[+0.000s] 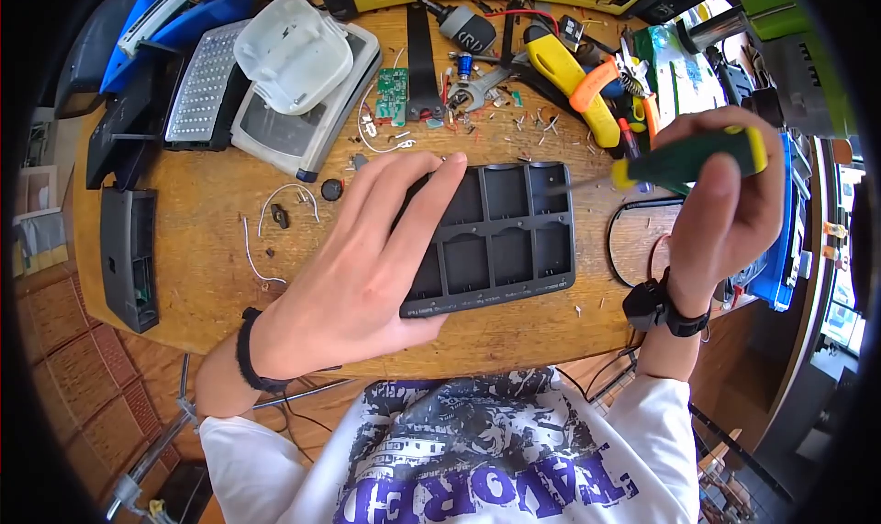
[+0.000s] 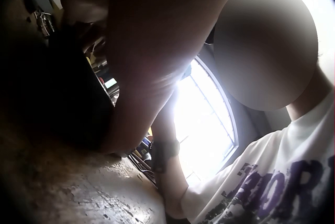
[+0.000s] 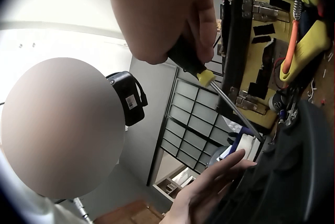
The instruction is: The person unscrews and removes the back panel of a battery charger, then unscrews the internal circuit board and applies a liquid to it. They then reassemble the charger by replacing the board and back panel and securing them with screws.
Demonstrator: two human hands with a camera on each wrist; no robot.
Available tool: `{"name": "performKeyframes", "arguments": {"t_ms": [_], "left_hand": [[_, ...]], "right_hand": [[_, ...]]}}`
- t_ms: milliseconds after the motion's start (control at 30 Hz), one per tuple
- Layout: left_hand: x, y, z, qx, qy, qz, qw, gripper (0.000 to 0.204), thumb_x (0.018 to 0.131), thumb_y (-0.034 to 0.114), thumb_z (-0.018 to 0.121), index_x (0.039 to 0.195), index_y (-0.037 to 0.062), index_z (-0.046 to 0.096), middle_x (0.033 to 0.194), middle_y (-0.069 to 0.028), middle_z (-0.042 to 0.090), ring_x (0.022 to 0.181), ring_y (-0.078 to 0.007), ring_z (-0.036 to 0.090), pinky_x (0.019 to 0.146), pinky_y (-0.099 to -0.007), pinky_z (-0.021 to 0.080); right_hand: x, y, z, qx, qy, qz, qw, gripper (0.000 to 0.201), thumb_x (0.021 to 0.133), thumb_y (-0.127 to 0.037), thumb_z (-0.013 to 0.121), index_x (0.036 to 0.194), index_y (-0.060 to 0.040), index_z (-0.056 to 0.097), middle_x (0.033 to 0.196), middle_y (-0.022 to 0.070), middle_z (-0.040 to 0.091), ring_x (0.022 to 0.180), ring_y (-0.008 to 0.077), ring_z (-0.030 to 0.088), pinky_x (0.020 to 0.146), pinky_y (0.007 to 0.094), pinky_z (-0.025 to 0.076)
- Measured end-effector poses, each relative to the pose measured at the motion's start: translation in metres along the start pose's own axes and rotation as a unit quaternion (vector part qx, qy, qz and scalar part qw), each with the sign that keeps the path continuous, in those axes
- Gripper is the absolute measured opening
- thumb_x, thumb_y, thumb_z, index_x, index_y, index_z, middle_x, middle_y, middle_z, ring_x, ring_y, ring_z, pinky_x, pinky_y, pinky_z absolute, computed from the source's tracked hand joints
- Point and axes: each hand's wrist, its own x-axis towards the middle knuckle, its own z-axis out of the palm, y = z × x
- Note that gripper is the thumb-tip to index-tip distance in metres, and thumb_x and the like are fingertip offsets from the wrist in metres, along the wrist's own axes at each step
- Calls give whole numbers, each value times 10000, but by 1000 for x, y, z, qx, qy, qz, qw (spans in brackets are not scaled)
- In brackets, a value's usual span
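Note:
My left hand (image 1: 362,262) holds the left end of a black plastic tray (image 1: 500,297) with several square compartments, fingers laid over its top and part of the palm below its near edge. Raised small lettering runs along that near edge. In my right hand (image 1: 734,217) is a screwdriver (image 1: 684,161) with a dark green and yellow handle, fingers wrapped round it. Its metal shaft slants down to the left toward the tray's right-hand compartments. From the right wrist view, the shaft (image 3: 235,110) reaches down to the tray (image 3: 296,166), its tip right at the tray's edge.
Behind the tray lie a wrench (image 1: 482,85), a green circuit board (image 1: 393,95), a yellow-handled tool (image 1: 574,88) and orange-handled pliers (image 1: 595,85). A white plastic case (image 1: 294,56) sits on a grey device at the back left. A black housing (image 1: 131,258) stands at the left edge.

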Motion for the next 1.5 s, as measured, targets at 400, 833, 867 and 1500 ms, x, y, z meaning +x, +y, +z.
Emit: {"name": "performKeyframes", "arguments": {"t_ms": [400, 833, 867, 1500], "left_hand": [[4, 6, -24, -582, -107, -194, 783, 1275, 812, 890, 649, 1593, -101, 460, 1500, -292, 607, 1369, -352, 638, 1144, -449, 503], [-11, -13, -7, -643, -61, -198, 737, 714, 1151, 544, 474, 1571, -31, 522, 1470, -143, 667, 1304, -214, 671, 1068, -348, 559], [-9, -9, -6, -603, -37, -180, 776, 673, 1145, 493, 546, 1571, -27, 515, 1455, -147, 666, 1250, -218, 701, 1045, -353, 578], [6, -4, -18, -356, -127, -260, 889, 488, 1056, 345, 756, 1265, -92, 696, 1032, -98, 788, 822, -126, 742, 670, -266, 598]], "right_hand": [[13, 19, -35, 119, 160, -47, 979, 441, 1193, -379, 442, 1321, 34, 528, 1008, 172, 623, 781, 250, 657, 708, 321, 523], [10, -13, -7, -58, -206, 115, 970, 206, 906, -186, 878, 1029, -44, 794, 863, 24, 770, 721, 89, 672, 698, 263, 541], [10, -13, -6, -59, -207, 115, 970, 206, 906, -186, 878, 1029, -44, 794, 863, 24, 770, 721, 89, 672, 698, 263, 541], [0, 14, -4, -175, -400, 85, 896, 336, 985, -367, 802, 963, -46, 702, 694, 180, 643, 672, 408, 638, 662, 456, 500]]}}
